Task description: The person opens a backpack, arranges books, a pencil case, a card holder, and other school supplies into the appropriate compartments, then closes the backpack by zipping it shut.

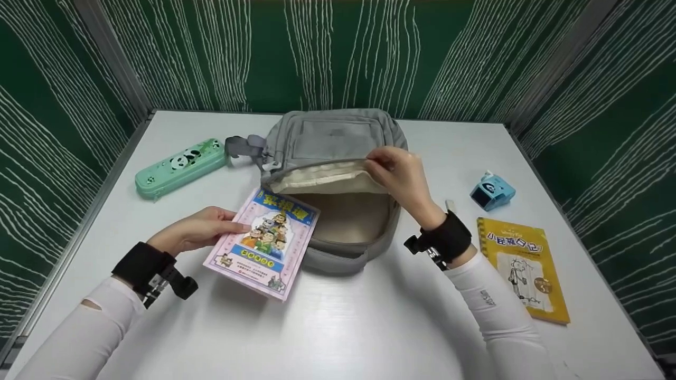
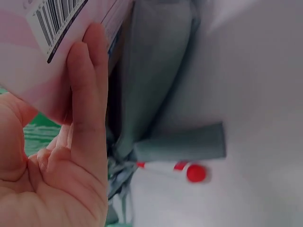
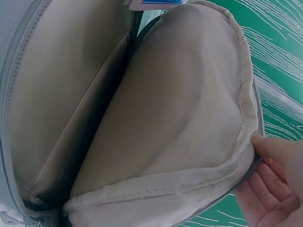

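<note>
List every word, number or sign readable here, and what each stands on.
"菜根谭", third character blurry: pink book.
"小屁孩日记": yellow book.
"Wimpy Kid", faint: above that title.
Unreadable: both books' smaller print, print by the barcode, lettering on the right sleeve.

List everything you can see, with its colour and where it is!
Table: 1, white, under everything
Walls: 3, green with white streaks, around the table
Frame posts: 2, grey, at wall corners
Backpack: 1, grey, table's middle, open
Cartoon book: 1, pink, held at the backpack's opening
Wimpy Kid book: 1, yellow, right
Panda pencil case: 1, mint green, left
Gadget, unclear: 1, blue, right
Stick-like thing: 1, red and white, left wrist view
Wristbands: 2, black, on wrists
Sleeves: 2, white, on arms
Left hand: 1, bare, holding the cartoon book
Right hand: 1, bare, pinching the backpack
</note>
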The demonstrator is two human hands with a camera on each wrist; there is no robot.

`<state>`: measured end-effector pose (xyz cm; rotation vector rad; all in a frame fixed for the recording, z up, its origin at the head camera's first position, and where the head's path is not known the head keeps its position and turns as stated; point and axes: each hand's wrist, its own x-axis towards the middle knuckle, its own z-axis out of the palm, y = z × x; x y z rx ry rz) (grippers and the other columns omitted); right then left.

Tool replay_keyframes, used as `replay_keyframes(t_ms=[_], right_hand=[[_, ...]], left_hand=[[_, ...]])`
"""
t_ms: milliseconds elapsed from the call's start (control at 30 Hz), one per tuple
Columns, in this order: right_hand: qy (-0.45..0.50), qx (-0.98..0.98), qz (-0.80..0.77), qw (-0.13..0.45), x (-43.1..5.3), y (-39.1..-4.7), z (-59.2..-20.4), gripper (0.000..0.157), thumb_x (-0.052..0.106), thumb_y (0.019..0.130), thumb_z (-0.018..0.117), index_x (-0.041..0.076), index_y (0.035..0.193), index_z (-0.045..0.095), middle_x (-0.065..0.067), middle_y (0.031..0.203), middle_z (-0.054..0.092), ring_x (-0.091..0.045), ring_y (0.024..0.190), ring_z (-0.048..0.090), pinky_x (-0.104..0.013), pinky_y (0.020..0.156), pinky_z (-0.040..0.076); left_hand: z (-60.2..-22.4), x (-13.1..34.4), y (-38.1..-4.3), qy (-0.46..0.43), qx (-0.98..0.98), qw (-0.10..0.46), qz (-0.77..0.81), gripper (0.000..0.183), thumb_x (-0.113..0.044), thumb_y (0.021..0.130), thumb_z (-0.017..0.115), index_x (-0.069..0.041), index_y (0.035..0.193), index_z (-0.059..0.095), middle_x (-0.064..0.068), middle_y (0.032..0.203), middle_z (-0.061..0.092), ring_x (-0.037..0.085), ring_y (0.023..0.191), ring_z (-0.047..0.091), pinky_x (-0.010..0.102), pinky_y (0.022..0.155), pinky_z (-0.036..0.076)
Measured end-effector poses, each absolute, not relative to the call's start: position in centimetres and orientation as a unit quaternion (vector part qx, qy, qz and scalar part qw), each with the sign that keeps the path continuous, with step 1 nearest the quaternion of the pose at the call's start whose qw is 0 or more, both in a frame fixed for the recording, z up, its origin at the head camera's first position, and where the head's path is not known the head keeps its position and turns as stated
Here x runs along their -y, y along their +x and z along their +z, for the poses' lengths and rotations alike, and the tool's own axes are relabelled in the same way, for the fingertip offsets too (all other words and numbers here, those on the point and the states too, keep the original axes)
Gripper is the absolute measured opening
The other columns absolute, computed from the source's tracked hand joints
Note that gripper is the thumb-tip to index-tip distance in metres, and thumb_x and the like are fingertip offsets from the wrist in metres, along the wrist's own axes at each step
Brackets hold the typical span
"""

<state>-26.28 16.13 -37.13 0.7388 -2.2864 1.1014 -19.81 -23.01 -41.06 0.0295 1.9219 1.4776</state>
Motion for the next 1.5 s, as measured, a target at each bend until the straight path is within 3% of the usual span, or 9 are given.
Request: replay_keyframes(t_ms=[433, 867, 1167, 1267, 1433, 1500], right_hand=[[0.273, 0.851, 0.372, 0.251, -16.7, -26.1, -37.3, 0.01, 0.01, 0.094, 0.073, 0.001, 0.095, 0.076, -0.014, 0.088, 0.078, -0.021, 0.078, 0.072, -0.018, 0.072, 0.05], [0.285, 0.847, 0.375, 0.246, -16.8, -25.8, -37.2, 0.006, 0.008, 0.093, 0.075, 0.002, 0.093, 0.076, -0.011, 0.086, 0.078, -0.016, 0.075, 0.068, -0.015, 0.071, 0.049], [0.306, 0.847, 0.373, 0.223, -17.1, -25.7, -37.2, 0.008, 0.009, 0.091, 0.076, 0.001, 0.093, 0.076, -0.013, 0.089, 0.078, -0.02, 0.077, 0.072, -0.019, 0.072, 0.056], [0.305, 0.847, 0.376, 0.218, -17.2, -25.6, -37.1, 0.009, 0.009, 0.091, 0.076, 0.0, 0.094, 0.077, -0.013, 0.089, 0.078, -0.02, 0.077, 0.073, -0.019, 0.072, 0.057], [0.308, 0.838, 0.394, 0.216, -17.5, -25.4, -36.9, 0.01, 0.007, 0.09, 0.076, -0.002, 0.094, 0.076, -0.014, 0.086, 0.078, -0.016, 0.071, 0.069, -0.013, 0.067, 0.053], [0.313, 0.833, 0.402, 0.216, -17.5, -25.5, -36.8, 0.009, 0.006, 0.09, 0.076, -0.002, 0.094, 0.076, -0.014, 0.084, 0.077, -0.014, 0.069, 0.067, -0.011, 0.065, 0.052]], left_hand=[[-43.3, 17.3, -20.1, -0.019, -0.708, 0.309, 0.635, 0.048, -0.015, 0.103, 0.059, 0.012, 0.141, 0.05, -0.006, 0.085, 0.077, 0.005, 0.076, 0.075, 0.019, 0.073, 0.062], [-43.7, 12.1, -21.9, -0.044, -0.717, 0.22, 0.66, 0.036, -0.01, 0.101, 0.061, 0.014, 0.127, 0.057, -0.004, 0.08, 0.071, 0.005, 0.071, 0.07, 0.017, 0.07, 0.06], [-43.6, 10.1, -24.2, -0.076, -0.726, 0.145, 0.668, 0.053, -0.011, 0.095, 0.069, 0.011, 0.141, 0.052, -0.002, 0.079, 0.068, 0.004, 0.066, 0.066, 0.017, 0.068, 0.058], [-43.8, 10.0, -24.8, -0.062, -0.717, 0.143, 0.679, 0.054, -0.014, 0.096, 0.068, 0.008, 0.142, 0.051, 0.003, 0.089, 0.072, 0.004, 0.07, 0.068, 0.017, 0.07, 0.059], [-44.6, 10.8, -25.0, -0.003, -0.708, 0.155, 0.688, 0.055, -0.014, 0.1, 0.064, 0.003, 0.148, 0.046, 0.012, 0.12, 0.069, 0.002, 0.083, 0.068, 0.016, 0.079, 0.057], [-44.9, 11.1, -25.0, 0.016, -0.708, 0.162, 0.688, 0.054, -0.015, 0.101, 0.063, 0.002, 0.149, 0.044, 0.009, 0.119, 0.069, 0.001, 0.085, 0.068, 0.015, 0.079, 0.057]])
